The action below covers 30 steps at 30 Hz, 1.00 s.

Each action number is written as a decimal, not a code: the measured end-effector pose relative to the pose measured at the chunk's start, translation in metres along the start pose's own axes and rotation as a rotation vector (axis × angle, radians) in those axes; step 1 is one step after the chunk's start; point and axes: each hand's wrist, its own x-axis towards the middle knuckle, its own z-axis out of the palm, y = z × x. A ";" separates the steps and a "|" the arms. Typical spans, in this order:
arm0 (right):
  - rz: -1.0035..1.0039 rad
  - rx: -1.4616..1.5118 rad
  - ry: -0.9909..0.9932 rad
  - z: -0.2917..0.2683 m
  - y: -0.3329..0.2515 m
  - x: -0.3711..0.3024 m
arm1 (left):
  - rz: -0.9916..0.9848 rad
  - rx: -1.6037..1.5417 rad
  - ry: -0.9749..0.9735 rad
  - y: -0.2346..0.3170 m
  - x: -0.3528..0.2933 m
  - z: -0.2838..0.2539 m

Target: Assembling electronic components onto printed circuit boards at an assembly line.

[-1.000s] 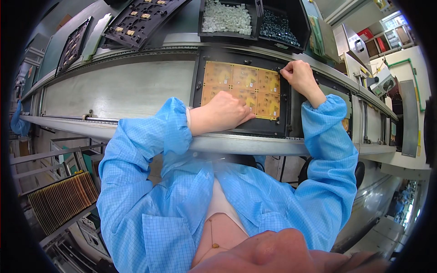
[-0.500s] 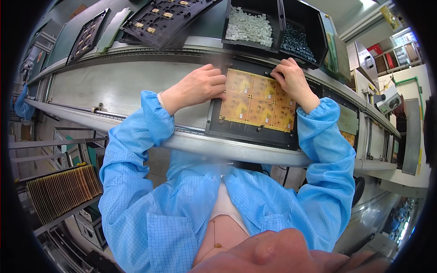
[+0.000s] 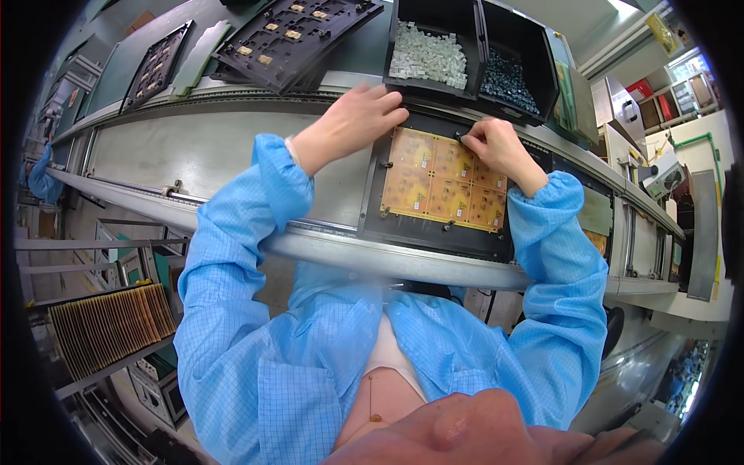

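A yellow-brown panel of several joined circuit boards lies flat in a black carrier frame on the metal conveyor. My right hand reaches to the panel's far edge, thumb and fingers pinched on a small black clip. My left hand hovers at the carrier's far left corner with its fingers bent and partly apart; I see nothing in it. Other small black clips sit along the panel, such as a near-edge clip and a left-edge clip.
Beyond the conveyor rail stand a black bin of white plastic pieces and a bin of dark small parts. A black carrier with pale parts lies to their left. A rack of upright boards stands at lower left.
My left hand has moved away from the panel's left edge, up toward the carrier's far left corner. The right hand stays at the far-edge clip. The whole view has shifted slightly.
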 end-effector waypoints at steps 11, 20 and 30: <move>0.198 0.141 0.456 0.004 0.093 -0.081 | 0.505 0.274 -0.434 -0.025 0.042 0.006; 0.220 0.287 0.377 0.017 0.066 -0.090 | 0.088 0.122 -0.150 -0.014 0.076 -0.004; 0.027 0.508 0.218 0.031 0.014 -0.067 | -0.369 0.022 -0.240 -0.033 0.149 0.061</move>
